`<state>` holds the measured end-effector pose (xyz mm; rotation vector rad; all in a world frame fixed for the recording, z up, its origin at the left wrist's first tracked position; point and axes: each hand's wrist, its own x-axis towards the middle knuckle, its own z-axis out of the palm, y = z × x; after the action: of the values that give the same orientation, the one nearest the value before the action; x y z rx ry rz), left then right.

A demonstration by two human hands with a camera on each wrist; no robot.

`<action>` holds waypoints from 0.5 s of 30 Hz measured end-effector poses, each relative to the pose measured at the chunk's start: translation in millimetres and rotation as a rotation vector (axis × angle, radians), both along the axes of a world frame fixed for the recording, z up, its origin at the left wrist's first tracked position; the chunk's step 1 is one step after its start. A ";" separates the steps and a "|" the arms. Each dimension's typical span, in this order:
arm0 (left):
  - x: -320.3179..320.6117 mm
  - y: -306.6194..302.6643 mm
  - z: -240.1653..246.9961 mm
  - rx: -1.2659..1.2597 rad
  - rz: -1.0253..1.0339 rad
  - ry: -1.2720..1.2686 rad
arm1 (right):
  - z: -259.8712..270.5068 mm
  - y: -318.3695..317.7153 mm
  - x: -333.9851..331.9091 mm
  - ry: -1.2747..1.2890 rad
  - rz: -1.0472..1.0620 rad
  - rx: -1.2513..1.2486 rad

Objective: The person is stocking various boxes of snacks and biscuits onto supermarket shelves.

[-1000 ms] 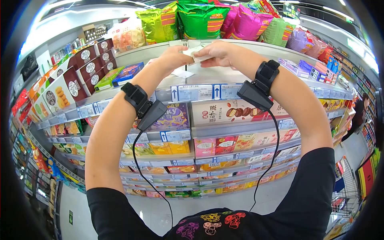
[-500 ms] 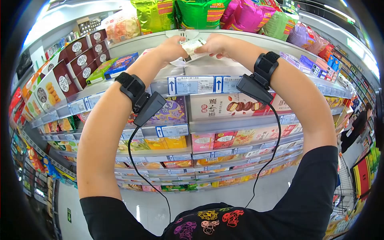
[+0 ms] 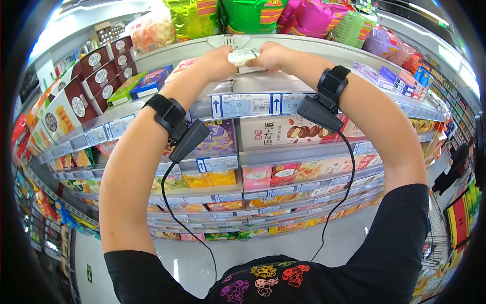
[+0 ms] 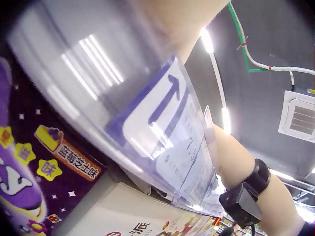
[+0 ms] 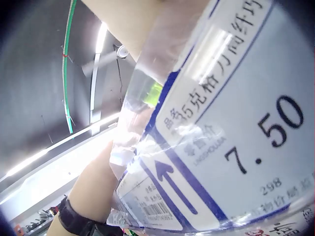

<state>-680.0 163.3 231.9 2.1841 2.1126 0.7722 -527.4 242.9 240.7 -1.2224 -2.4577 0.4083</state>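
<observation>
Over the top shelf [image 3: 288, 85], both hands hold one small pale packet [image 3: 243, 54] with a whitish-green top. The left hand [image 3: 218, 61] grips its left side, fingers mostly hidden behind the hand. From the right, the right hand [image 3: 274, 57] pinches the packet, its thumb lying along the near edge. In the left wrist view a clear price strip [image 4: 162, 118] fills the middle, and the hand is out of sight behind it. A 7.50 price label [image 5: 241, 128] covers much of the right wrist view, also hiding the fingers.
Brown biscuit boxes [image 3: 101, 76], a green box [image 3: 126, 88] and a blue box [image 3: 151, 81] stand left on the shelf. Purple boxes [image 3: 397, 81] sit right. Large snack bags [image 3: 253, 17] line the top ledge. A shopping cart [image 3: 435, 238] stands at the right.
The packet was tilted half a second ago and now lies flatter between the hands. A loose white piece under it earlier no longer shows. The head view has shifted slightly.
</observation>
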 end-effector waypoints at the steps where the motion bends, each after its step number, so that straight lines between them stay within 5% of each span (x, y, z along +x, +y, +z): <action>1: 2.9 -3.5 1.4 0.012 0.025 0.077 | 0.8 -1.7 0.7 -0.005 0.002 0.018; 7: 12.9 -23.8 3.8 0.105 0.083 0.190 | -4.3 3.5 0.3 0.016 -0.101 0.296; 15: 3.8 -20.0 2.6 0.106 0.137 0.418 | -1.2 -7.7 6.1 -0.056 0.058 0.237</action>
<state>-676.1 143.3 234.5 2.4561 2.4828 0.4710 -521.2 235.2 239.5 -1.0800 -2.5078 0.0938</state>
